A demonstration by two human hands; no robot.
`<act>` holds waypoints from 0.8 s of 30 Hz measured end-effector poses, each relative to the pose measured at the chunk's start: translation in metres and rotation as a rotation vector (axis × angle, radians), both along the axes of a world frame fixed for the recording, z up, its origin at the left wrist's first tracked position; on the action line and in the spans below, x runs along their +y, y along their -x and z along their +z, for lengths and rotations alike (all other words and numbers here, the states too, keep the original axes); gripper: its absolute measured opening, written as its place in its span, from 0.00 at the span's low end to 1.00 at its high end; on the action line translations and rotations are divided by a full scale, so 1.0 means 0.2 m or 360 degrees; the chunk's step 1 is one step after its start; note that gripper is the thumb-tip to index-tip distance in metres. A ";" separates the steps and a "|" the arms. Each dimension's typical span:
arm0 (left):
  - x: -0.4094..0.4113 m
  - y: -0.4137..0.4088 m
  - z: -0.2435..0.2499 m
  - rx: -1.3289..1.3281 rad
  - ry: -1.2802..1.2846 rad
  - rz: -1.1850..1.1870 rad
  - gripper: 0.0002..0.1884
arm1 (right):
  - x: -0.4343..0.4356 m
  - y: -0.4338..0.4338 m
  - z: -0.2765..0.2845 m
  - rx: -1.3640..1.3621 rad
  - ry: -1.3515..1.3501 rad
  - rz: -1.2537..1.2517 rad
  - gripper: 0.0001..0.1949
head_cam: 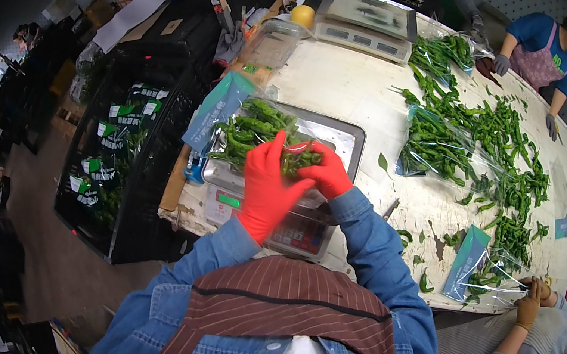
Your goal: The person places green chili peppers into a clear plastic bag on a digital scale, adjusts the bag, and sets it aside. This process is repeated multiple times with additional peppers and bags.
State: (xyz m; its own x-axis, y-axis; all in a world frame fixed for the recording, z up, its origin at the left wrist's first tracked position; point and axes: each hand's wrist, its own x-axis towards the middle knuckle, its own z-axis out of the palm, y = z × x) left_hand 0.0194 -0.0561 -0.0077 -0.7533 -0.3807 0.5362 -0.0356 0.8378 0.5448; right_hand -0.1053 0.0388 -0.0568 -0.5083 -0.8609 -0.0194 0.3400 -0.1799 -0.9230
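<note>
Both my hands wear red gloves and are at a clear plastic bag of green peppers, which lies on the metal pan of a digital scale. My left hand is over the bag's right part, fingers extended and thumb apart; whether it grips anything I cannot tell. From the right, my right hand has its fingers curled on the bag's open-looking end, with peppers beneath. The bag's blue-green printed part points left. Below the pan, the scale's display is lit green, its keypad partly hidden by my left hand.
Loose green peppers and another filled bag lie to the right. A black crate of packed bags stands left. A second scale is at the far edge. One co-worker stands far right; another's gloved hands hold a bag nearer.
</note>
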 end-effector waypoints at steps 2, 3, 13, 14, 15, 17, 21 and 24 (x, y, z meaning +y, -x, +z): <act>-0.05 0.02 -0.04 -0.0048 0.0004 -0.0009 0.37 | 0.01 0.01 0.06 0.0259 -0.0056 -0.0087 0.18; -0.08 0.02 -0.07 -0.0084 -0.0001 -0.0019 0.36 | 0.02 0.03 0.08 0.0395 -0.0081 -0.0135 0.18; -0.06 0.00 0.00 0.0260 -0.0238 -0.0102 0.20 | 0.03 -0.06 0.02 0.0561 -0.0172 -0.0111 0.19; -0.04 0.00 0.05 0.0249 -0.0184 -0.0167 0.17 | -0.03 -0.09 0.01 0.0362 0.0024 -0.0225 0.18; -0.05 0.00 0.05 0.0261 -0.0083 -0.0122 0.17 | -0.10 -0.12 0.01 0.0162 0.0226 -0.0335 0.18; -0.06 -0.01 0.05 0.0277 0.0118 -0.0031 0.16 | -0.20 -0.15 0.02 0.0263 0.0278 -0.0369 0.17; -0.09 -0.03 0.08 0.0204 0.0144 0.0027 0.16 | -0.32 -0.13 -0.03 0.0660 0.0157 -0.0500 0.17; -0.08 -0.05 0.04 0.0269 0.0064 0.0081 0.18 | -0.34 -0.12 -0.03 0.1462 -0.0093 -0.0919 0.19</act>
